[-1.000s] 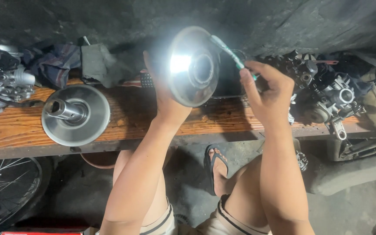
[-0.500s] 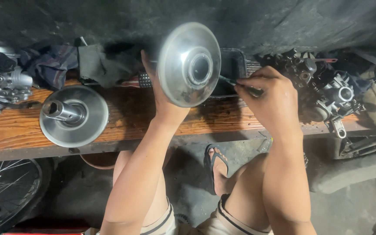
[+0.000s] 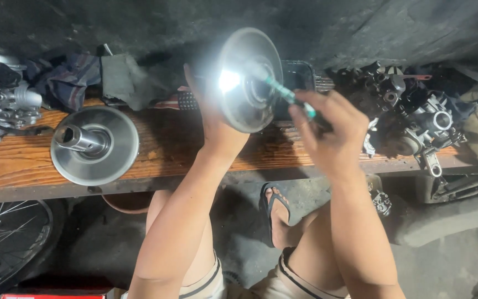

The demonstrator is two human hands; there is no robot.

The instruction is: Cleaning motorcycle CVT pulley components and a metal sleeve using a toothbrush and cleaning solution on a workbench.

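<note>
i'm holding a round metal pulley disc point(image 3: 248, 77) up in front of me w/ my left hand point(image 3: 214, 124), fingers wrapping round its back edge, palm closed on the rim. the disc is catching a hard glare, bright white spot on its left face. it's hanging above the wooden bench point(image 3: 195, 149), not touching it.

my right hand point(image 3: 327, 133) is gripping a thin tool w/ a teal handle point(image 3: 289, 97), fingers curled tight round it, and the tip is pointing into the hub at the disc's centre. can't tell if the tip is actually touching the hub, glare's washing it out.

on the bench to my left a second pulley half point(image 3: 94, 145) is lying flat w/ its shaft sticking up, well apart from my hands. further left a carburettor point(image 3: 4, 105) is sitting beside a bundle of dark rags point(image 3: 78, 77). a dark tray point(image 3: 300, 77) is sitting behind the disc. off to the right a heap of greasy engine parts point(image 3: 416, 116) is crowding the bench end.

below the bench i'm seeing my foot in a sandal point(image 3: 275, 213) & a spoked wheel point(image 3: 1, 238) at lower left.
</note>
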